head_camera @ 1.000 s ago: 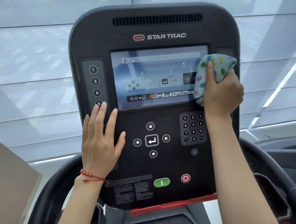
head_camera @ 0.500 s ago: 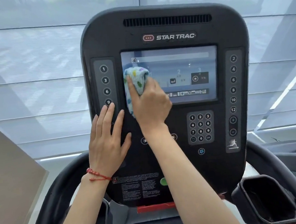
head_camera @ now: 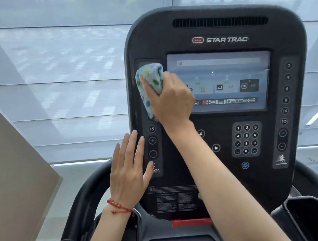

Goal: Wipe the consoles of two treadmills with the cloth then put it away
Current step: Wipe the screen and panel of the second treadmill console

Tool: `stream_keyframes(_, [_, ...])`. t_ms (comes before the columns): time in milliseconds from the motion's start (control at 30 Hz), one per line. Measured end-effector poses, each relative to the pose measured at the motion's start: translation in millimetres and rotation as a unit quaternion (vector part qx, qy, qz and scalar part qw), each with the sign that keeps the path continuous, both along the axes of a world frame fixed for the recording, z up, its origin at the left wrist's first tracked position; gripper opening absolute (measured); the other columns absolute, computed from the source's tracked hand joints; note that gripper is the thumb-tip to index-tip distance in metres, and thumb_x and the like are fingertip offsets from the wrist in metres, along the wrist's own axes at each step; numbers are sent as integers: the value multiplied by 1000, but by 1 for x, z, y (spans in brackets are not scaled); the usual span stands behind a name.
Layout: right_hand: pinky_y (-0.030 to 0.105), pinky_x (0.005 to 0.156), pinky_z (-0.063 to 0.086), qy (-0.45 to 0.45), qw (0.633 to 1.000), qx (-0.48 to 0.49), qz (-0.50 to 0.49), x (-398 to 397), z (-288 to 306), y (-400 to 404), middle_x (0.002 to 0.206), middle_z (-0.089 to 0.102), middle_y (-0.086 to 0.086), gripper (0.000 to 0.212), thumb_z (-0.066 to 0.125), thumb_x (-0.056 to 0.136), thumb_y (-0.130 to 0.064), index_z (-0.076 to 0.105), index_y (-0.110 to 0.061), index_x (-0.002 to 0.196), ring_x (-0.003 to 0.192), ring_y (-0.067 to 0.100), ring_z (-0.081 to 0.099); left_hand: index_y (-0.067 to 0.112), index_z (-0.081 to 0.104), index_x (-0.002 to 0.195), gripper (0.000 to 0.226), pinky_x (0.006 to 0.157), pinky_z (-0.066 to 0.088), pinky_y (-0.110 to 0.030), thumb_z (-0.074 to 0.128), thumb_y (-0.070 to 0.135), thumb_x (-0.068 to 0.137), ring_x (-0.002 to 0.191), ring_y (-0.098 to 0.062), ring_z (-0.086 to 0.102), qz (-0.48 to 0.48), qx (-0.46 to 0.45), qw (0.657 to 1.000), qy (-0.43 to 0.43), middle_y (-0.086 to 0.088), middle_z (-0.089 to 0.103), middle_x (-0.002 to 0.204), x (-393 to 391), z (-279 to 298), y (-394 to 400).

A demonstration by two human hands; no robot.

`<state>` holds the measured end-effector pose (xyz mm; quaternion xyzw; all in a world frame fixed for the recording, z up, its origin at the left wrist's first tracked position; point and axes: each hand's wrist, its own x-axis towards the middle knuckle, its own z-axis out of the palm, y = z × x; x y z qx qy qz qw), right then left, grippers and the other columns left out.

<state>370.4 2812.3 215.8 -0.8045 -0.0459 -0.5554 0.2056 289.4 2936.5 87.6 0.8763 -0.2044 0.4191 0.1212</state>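
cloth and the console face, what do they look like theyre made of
The cloth, bunched in the right hand: soft fabric, probably microfibre or terry, judging by its fuzzy nap and limp folds; pale blue with coloured spots. The console: seemingly hard black plastic, matte, with faint sheen and printed button markings. Its screen looks glossy, glass or clear plastic, showing reflections.

The cloth (head_camera: 151, 88) is pressed by the right hand (head_camera: 169, 100) against the button strip (head_camera: 152, 140) left of the screen (head_camera: 228, 78) on the console (head_camera: 213, 27), while the left hand (head_camera: 129, 170) is laid at the console's lower left edge, with the keypad (head_camera: 246, 139) set below the screen.
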Motion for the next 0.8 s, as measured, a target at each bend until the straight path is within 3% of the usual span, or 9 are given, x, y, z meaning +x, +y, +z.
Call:
stream_keyframes(133, [20,43,26,-32,999,5,-28,23,42,0,55,59,5,44,65,75,-49,56,-8,62,43,21,55,2,38,136,52,106,33,-51,48,28,92,135,-31,31,-1,2,1000,2,-15,32,145,-2,-5,2])
stream_keyframes(267, [22,46,28,-2,1000,-2,-28,27,48,0,61,62,5,45,62,78,-51,59,-7,67,50,23,58,2,38,137,53,105,34,-50,50,27,91,135,-31,32,-13,-4,1000,3,-15,32,145,-1,-5,4])
stream_keyframes(467, [16,41,26,-22,998,-49,-40,2,13,7,54,58,2,49,54,77,-57,57,-11,60,43,17,54,2,38,136,51,106,33,-50,49,27,92,135,-31,32,-26,-19,999,6,-16,33,145,-2,-7,4])
stream_keyframes(667, [23,38,30,4,997,-68,-47,-51,-62,11,53,52,4,50,55,82,-55,52,-10,60,45,16,49,-1,40,135,51,106,33,-51,50,24,91,134,-32,34,-30,-27,999,25,-20,39,142,-13,-16,7])
stream_keyframes(800, [23,39,30,19,998,-46,-35,-63,-73,7,53,52,4,50,53,85,-52,52,-8,60,45,17,48,0,38,136,52,106,33,-51,49,23,91,135,-32,32,-35,-20,998,41,-20,39,143,-20,-18,10])
